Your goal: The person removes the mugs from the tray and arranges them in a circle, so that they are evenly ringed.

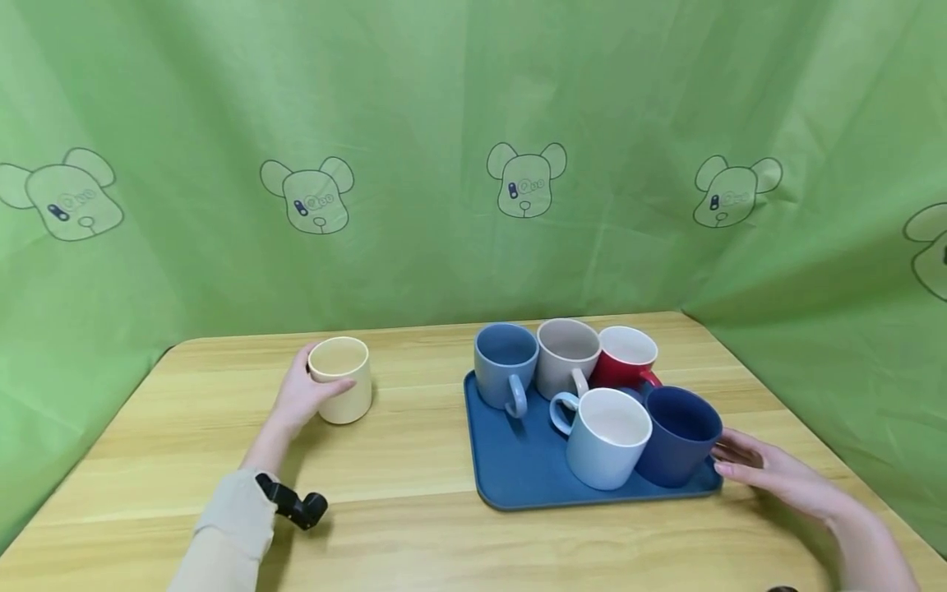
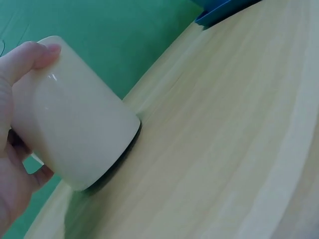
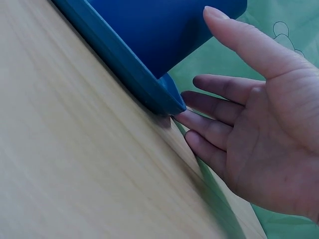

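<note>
My left hand [image 1: 306, 390] grips a cream mug [image 1: 351, 395] at the left of the table, thumb on the near side and fingers round the far side. In the left wrist view a dark shadow lies under the base of the cream mug [image 2: 79, 119]; whether it touches the table I cannot tell. At the right, my right hand [image 1: 777, 474] is held with loosely extended fingers beside the navy mug [image 1: 676, 440] and the corner of the blue tray [image 1: 518, 485]. In the right wrist view the fingertips [image 3: 192, 117] are at the tray's edge, with nothing held.
Also on the tray stand a light blue mug [image 1: 607, 448], a grey-blue mug [image 1: 499, 378], a greyish-beige mug [image 1: 558, 366] and a red mug [image 1: 610, 372] with a white inside. A green curtain [image 1: 414, 247] with bear outlines hangs behind the wooden table [image 1: 399, 526].
</note>
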### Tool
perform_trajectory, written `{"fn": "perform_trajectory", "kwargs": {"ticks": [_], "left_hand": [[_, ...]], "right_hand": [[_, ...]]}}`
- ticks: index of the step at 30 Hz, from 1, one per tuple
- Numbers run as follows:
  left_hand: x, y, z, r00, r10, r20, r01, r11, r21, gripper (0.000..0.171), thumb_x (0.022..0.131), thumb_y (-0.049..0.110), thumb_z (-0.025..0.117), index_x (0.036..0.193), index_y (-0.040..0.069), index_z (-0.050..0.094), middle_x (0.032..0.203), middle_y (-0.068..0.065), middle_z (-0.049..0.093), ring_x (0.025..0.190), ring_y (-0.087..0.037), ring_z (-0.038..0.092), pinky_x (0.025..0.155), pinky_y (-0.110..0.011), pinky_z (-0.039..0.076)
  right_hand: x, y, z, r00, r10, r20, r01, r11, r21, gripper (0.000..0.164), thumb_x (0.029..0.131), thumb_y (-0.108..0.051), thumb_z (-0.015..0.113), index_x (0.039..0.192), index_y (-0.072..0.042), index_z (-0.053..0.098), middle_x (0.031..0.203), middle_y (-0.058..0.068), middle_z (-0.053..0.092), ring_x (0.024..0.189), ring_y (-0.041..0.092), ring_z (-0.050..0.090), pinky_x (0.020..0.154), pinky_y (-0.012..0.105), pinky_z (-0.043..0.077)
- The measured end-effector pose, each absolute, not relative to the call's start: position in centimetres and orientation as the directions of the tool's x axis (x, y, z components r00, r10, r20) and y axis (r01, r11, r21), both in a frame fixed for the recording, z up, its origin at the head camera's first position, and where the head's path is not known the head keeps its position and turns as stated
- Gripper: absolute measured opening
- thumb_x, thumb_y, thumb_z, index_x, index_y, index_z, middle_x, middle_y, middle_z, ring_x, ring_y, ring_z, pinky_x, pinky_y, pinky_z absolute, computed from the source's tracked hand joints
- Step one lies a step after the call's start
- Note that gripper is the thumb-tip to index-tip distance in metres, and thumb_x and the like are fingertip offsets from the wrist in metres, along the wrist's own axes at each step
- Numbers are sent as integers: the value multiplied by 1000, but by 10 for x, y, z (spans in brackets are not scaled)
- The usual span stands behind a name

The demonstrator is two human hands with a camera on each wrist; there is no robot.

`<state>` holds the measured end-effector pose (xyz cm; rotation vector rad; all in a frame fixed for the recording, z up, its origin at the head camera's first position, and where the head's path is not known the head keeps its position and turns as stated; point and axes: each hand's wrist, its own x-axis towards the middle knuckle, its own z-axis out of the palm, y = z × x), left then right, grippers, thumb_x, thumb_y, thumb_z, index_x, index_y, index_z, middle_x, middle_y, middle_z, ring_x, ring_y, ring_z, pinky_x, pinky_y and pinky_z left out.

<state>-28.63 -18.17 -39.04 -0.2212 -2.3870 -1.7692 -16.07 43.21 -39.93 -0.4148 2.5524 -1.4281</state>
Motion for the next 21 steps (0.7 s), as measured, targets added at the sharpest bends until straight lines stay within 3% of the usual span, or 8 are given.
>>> {"fn": "perform_trajectory", "kwargs": {"ticks": [7,15,21], "left_hand": [[-290,-187,-393,-977,23,214,213,223,951,82,74,3,73,140,-3,24,134,-24,37,122,-35,37,106,-44,23],[-288,-191,-387,-983,49,176,182,206,961,88,78,5,69,144,-3,12,143,-25,26,132,-36,25,110,-46,14],[-276,-187,-384,-985,-54,162,151,169,974,84,79,3,69,144,-2,16,141,-23,28,126,-33,29,105,-45,23]], "right_hand": [[-161,432,-400,-946,-324,-8,-167,509,-845,60,95,-6,48,135,22,15,115,-37,41,105,-16,42,83,12,39],[-164,431,-399,-952,-305,-13,-156,521,-839,59,95,-8,48,135,21,17,114,-36,39,105,-17,41,83,13,39],[-163,433,-400,-951,-309,-22,-152,529,-835,58,95,-8,48,135,21,17,119,-29,42,105,-16,42,82,13,39]]}}
